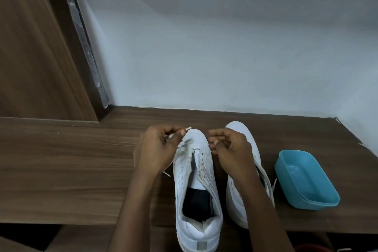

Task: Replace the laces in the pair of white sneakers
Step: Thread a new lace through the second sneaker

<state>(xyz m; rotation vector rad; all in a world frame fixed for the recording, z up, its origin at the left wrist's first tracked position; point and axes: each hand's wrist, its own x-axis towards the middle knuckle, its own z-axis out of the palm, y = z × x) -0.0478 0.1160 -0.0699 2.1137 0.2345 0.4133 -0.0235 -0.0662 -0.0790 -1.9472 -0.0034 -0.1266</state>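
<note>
Now left fingers (pixel 173 129) pinch a lace tip (pixel 188 128); right fingers (pixel 217 135) curl, hold unclear, near blue tub (pixel 318 204).

Right sneaker (pixel 242 136) half behind forearm (pixel 257 200), red thing (pixel 311 249) cropped at bottom edge

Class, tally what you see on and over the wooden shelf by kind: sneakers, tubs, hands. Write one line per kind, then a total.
White sneakers: 2
Blue tub: 1
Hands: 2 (left hand pinching a lace tip; right hand)
Total: 5
</note>
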